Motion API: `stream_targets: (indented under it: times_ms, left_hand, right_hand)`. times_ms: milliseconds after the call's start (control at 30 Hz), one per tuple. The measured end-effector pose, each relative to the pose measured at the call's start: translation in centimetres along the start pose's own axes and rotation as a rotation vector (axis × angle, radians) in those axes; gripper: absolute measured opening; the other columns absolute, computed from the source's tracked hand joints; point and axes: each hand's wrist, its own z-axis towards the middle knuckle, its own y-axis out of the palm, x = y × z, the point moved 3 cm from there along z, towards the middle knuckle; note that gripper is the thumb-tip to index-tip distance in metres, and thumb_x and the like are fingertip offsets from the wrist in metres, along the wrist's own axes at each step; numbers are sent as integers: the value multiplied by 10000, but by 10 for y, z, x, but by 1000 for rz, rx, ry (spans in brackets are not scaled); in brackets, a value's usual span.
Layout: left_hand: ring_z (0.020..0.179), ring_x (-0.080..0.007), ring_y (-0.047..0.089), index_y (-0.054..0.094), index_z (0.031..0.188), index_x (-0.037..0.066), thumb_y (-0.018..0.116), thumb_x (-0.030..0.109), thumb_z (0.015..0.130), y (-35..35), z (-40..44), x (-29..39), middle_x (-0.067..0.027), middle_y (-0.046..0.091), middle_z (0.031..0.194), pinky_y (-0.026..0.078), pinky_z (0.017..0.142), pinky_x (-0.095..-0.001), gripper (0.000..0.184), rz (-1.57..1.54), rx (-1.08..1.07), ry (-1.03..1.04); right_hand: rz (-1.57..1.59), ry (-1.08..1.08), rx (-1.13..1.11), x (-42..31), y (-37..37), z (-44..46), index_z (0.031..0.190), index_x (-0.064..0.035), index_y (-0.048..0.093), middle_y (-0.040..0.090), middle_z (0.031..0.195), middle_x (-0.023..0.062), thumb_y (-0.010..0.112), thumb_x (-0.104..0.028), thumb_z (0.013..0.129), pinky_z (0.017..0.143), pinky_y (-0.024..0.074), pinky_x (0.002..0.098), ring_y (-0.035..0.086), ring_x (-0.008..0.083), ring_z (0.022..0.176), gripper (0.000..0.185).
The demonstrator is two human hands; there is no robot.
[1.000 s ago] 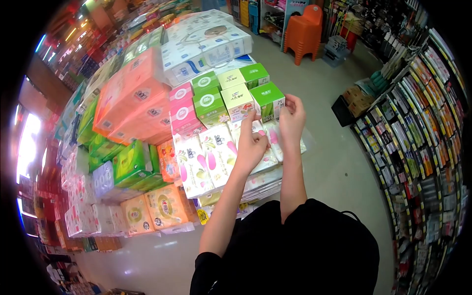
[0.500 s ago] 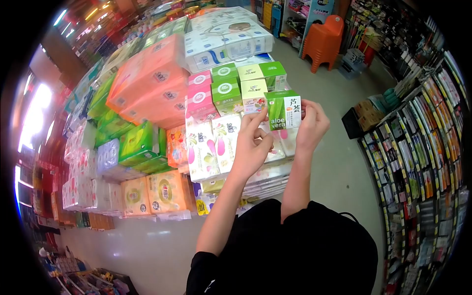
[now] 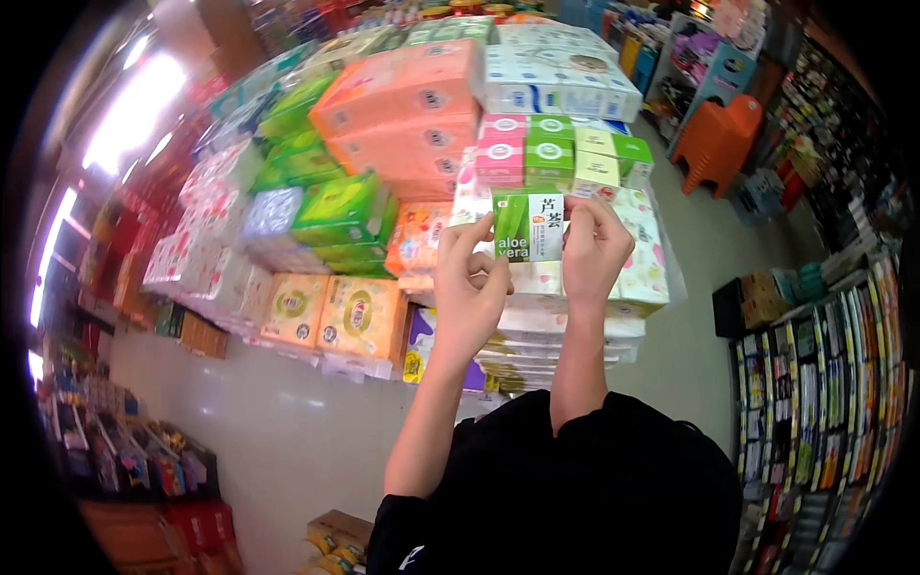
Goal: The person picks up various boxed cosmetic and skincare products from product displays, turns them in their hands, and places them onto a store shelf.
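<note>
Between my two hands is a green and white aloe vera box point(image 3: 528, 227), its printed face turned toward me. My left hand point(image 3: 471, 284) pinches its left edge with thumb and finger, the other fingers curled. On the box's right edge my right hand point(image 3: 592, 251) is closed. Just behind stand pink boxes point(image 3: 500, 161), green boxes point(image 3: 549, 160), a cream box point(image 3: 597, 172) and another green and white box point(image 3: 633, 159). They rest on white tissue packs point(image 3: 643, 251) with pink and green print.
Orange tissue packs point(image 3: 401, 115) and green packs point(image 3: 342, 211) are stacked to the left. Behind lies a large white and blue pack point(image 3: 561, 77). Orange stools point(image 3: 717, 144) stand at the back right, and a full shelf rack point(image 3: 824, 383) is at the right.
The aloe vera box has been lifted off the display and brought toward me, front face showing. Both hands now hold it. The view has turned left, so the display sits farther right.
</note>
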Motion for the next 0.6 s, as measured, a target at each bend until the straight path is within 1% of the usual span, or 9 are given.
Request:
stream_targets:
  times_ms: [67, 100, 233, 333, 400, 467, 533, 567, 600]
  left_hand:
    - [746, -116, 616, 539, 1356, -41, 546, -115, 868, -20, -13, 9, -104, 473, 1161, 539, 603, -248, 494, 7, 69, 43]
    - [693, -88, 606, 559, 1336, -42, 543, -130, 867, -27, -19, 16, -109, 471, 1173, 538, 589, -226, 478, 37, 121, 28]
    - [741, -67, 604, 575, 1330, -23, 539, -129, 877, -62, -48, 28, -95, 485, 1179, 521, 595, -211, 467, 47, 265, 86]
    - [738, -69, 602, 576, 1325, -26, 537, -130, 880, -90, -71, 28, -90, 491, 1180, 512, 593, -206, 458, 38, 369, 69]
    - [720, -72, 594, 576, 1315, -41, 539, -129, 885, -103, -87, 40, -89, 499, 1173, 509, 586, -206, 440, 88, 424, 103]
    - [707, -80, 590, 570, 1311, -66, 545, -116, 891, -115, -101, 53, -89, 503, 1174, 514, 576, -214, 424, 138, 464, 118]
    - [714, -80, 593, 574, 1310, -67, 549, -113, 892, -127, -116, 60, -91, 506, 1173, 509, 572, -213, 422, 162, 514, 117]
    - [717, -80, 594, 575, 1310, -67, 551, -111, 892, -132, -124, 64, -91, 508, 1173, 506, 571, -213, 421, 173, 540, 115]
    - [718, -80, 594, 576, 1313, -66, 550, -112, 893, -137, -131, 69, -93, 510, 1172, 505, 574, -213, 423, 177, 565, 99]
  right_hand:
    - [24, 7, -85, -9, 15, -14, 872, 72, 703, 614, 690, 87, 553, 5, 845, 519, 409, 280, 539, 132, 579, 166]
    - [63, -8, -116, -12, 23, -21, 892, 70, 706, 609, 692, 83, 557, 7, 847, 503, 420, 278, 551, 128, 588, 168]
    - [159, -35, -260, -31, 45, -50, 932, 73, 713, 625, 736, 93, 554, 19, 839, 541, 483, 270, 602, 144, 635, 192]
    - [278, -44, -348, -50, 61, -76, 984, 72, 714, 644, 787, 109, 549, 40, 826, 580, 523, 266, 636, 161, 683, 230]
    - [318, -63, -395, -60, 70, -94, 1018, 71, 712, 652, 817, 117, 546, 55, 816, 600, 541, 267, 652, 171, 715, 261]
    - [352, -104, -447, -70, 78, -110, 1048, 70, 704, 649, 837, 119, 544, 67, 802, 603, 539, 266, 649, 170, 724, 293]
    - [376, -139, -495, -79, 83, -124, 1078, 70, 696, 646, 857, 121, 541, 78, 788, 606, 537, 265, 646, 169, 733, 328]
    - [379, -190, -516, -83, 86, -132, 1095, 70, 692, 623, 862, 111, 533, 88, 769, 602, 522, 263, 632, 165, 719, 363]
    - [390, -178, -539, -87, 89, -139, 1097, 70, 693, 615, 861, 109, 530, 91, 764, 595, 513, 262, 625, 165, 713, 371]
